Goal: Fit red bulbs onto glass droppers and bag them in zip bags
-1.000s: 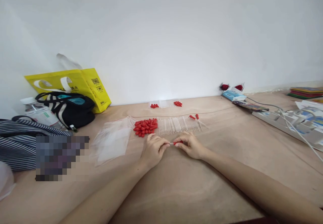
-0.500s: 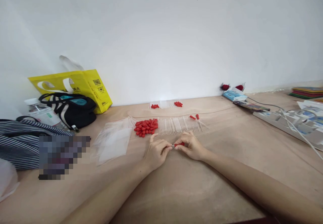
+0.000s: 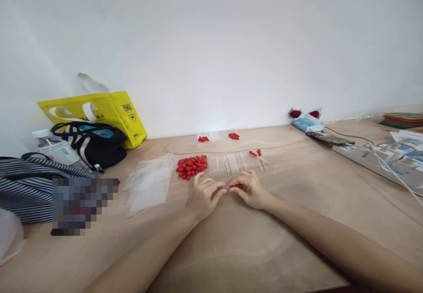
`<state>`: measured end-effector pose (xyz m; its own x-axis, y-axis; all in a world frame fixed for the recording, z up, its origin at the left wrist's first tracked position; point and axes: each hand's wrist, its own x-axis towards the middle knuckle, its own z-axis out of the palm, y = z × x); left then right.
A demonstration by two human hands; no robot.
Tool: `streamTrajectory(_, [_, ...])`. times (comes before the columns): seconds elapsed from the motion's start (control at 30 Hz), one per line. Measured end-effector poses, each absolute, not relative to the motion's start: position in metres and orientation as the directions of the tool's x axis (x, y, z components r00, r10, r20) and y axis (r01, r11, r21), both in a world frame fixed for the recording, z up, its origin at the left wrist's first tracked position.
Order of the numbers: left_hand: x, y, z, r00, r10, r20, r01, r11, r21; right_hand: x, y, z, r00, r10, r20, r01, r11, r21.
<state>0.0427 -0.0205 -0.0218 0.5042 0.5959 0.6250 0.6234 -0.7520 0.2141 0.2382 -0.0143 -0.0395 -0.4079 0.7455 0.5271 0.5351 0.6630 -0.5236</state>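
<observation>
Between my two hands is a red rubber bulb (image 3: 236, 186) with a thin clear tube at its left end. My right hand (image 3: 250, 190) pinches the bulb, while my left hand (image 3: 205, 196) pinches the tube between thumb and fingers. Just beyond my left hand lies a pile of red bulbs (image 3: 191, 167). A row of thin clear tubes (image 3: 231, 164) extends to the right of the pile. Two red-capped tubes (image 3: 259, 153) rest at the row's right end. Flat clear plastic bags (image 3: 150, 187) lie left of the pile.
Clear bags with red bulbs (image 3: 234, 136) lie near the wall. At left stand a yellow bag (image 3: 127, 119), a black bag (image 3: 107, 145), a plastic bottle (image 3: 64, 152) and striped cloth (image 3: 29, 183). A tissue pack (image 3: 308, 124) and a power strip (image 3: 380, 165) are at right.
The bulb and tube between my hands have moved slightly up, and more of the red bulb shows. Both hands keep their pinch.
</observation>
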Motion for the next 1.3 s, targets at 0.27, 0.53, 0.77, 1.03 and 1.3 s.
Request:
streamTrajectory(0.27, [0.035,-0.017,-0.026,0.527,0.597,0.605,0.635,-0.749,0.187,0.244,-0.010,-0.042,-0.443,0.754,0.485,0.548,0.656,-0.519])
streamTrajectory(0.53, [0.039,-0.022,-0.027,0.522,0.614,0.592,0.610,-0.754,0.244,0.243,-0.015,-0.037,-0.492,0.694,0.526,0.464,0.720,-0.516])
streamTrajectory(0.77, [0.039,-0.023,-0.026,0.522,0.656,0.545,0.629,-0.728,0.273,0.243,-0.015,-0.036,-0.519,0.682,0.516,0.443,0.731,-0.519])
streamTrajectory(1.03, [0.046,-0.020,-0.023,0.417,0.781,0.465,0.630,-0.617,0.472,0.228,-0.007,-0.037,-0.170,0.944,0.282,-0.039,0.279,-0.959])
streamTrajectory(1.3, [0.047,-0.020,-0.023,0.443,0.789,0.425,0.597,-0.614,0.516,0.206,-0.013,-0.031,-0.148,0.971,0.185,-0.195,0.155,-0.969])
